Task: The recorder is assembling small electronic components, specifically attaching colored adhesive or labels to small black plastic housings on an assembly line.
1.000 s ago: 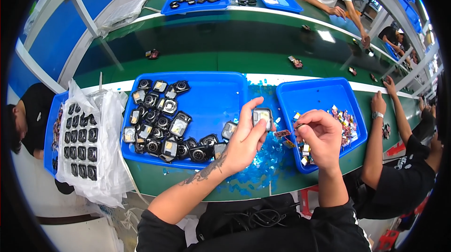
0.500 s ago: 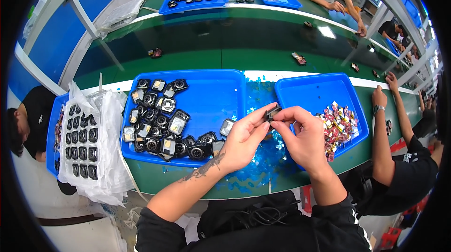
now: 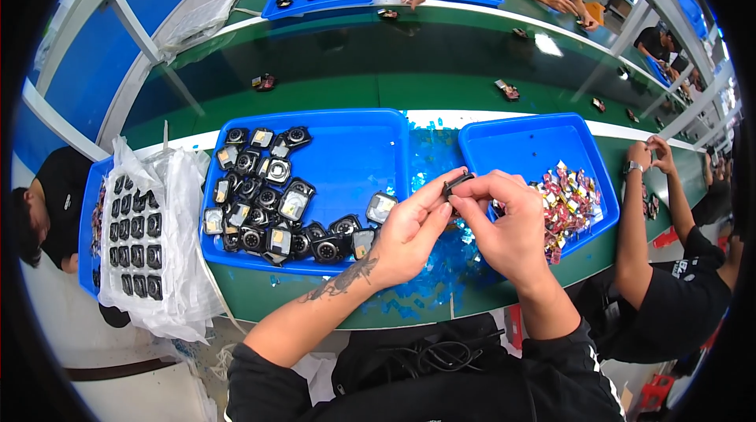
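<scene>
A small black watch case [image 3: 458, 183] is held up between my two hands, tilted nearly edge-on. My left hand [image 3: 409, 233] has thumb and fingers closed around its near left side. The fingertips of my right hand [image 3: 510, 221] pinch at its lower right edge; what lies beneath them is hidden. To the left, a blue tray [image 3: 358, 150] holds a heap of black watch cases [image 3: 268, 200], some with round backs and some with pale inner plates showing. Beside my right hand, another blue tray [image 3: 504, 146] contains a pile of small red, yellow and white parts [image 3: 568, 205].
Bits of blue film [image 3: 413, 292] litter the green bench between the trays. Beyond runs a green conveyor belt [image 3: 331, 68] with scattered small parts [image 3: 508, 90]. At far left lies a plastic-wrapped tray of black cases [image 3: 138, 229]. A co-worker's arms [image 3: 636, 217] are close on the right.
The watch case has tilted slightly between my fingers. Across the belt, a co-worker's hand has come down to the belt's far edge, where a small part now lies. Parts on the belt have shifted right.
</scene>
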A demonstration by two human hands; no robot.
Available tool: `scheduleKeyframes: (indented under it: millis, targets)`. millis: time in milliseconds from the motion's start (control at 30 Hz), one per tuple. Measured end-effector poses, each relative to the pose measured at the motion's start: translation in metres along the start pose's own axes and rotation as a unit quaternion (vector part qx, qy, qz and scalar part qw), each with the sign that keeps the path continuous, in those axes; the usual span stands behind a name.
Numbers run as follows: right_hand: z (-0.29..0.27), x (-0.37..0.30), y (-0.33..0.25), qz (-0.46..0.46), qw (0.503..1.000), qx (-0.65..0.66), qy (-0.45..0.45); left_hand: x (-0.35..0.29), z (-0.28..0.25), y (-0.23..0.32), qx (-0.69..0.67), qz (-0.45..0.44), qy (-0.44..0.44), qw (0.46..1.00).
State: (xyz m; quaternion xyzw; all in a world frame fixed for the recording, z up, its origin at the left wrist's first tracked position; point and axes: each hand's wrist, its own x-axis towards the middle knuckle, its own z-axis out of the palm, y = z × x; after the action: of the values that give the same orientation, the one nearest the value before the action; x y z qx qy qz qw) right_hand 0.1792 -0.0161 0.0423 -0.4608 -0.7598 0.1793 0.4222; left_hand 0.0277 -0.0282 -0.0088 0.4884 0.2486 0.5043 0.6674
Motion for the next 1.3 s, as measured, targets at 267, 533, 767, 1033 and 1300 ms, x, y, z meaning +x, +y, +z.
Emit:
scheduleKeyframes:
  millis: [267,533,767,1033,1300]
  targets:
    - [-0.003,-0.005,0.000,-0.075,0.996,-0.036,0.044,-0.004,0.008,0.007,0.051,0.060,-0.024,0.997]
    - [0.009,0.002,0.024,0.090,0.969,0.226,0.047,0.003,-0.001,0.005,0.032,0.062,0.001,0.998]
    - [-0.014,-0.024,0.016,0.169,0.939,0.297,-0.032,0.005,0.004,0.000,-0.027,0.049,0.098,0.994]
    - [-0.020,-0.021,0.021,0.180,0.915,0.353,-0.077,0.002,-0.002,0.013,0.427,0.244,0.034,0.870]
    - [-0.019,-0.027,0.026,0.208,0.862,0.454,-0.089,-0.002,0.002,0.014,0.269,0.040,0.068,0.960]
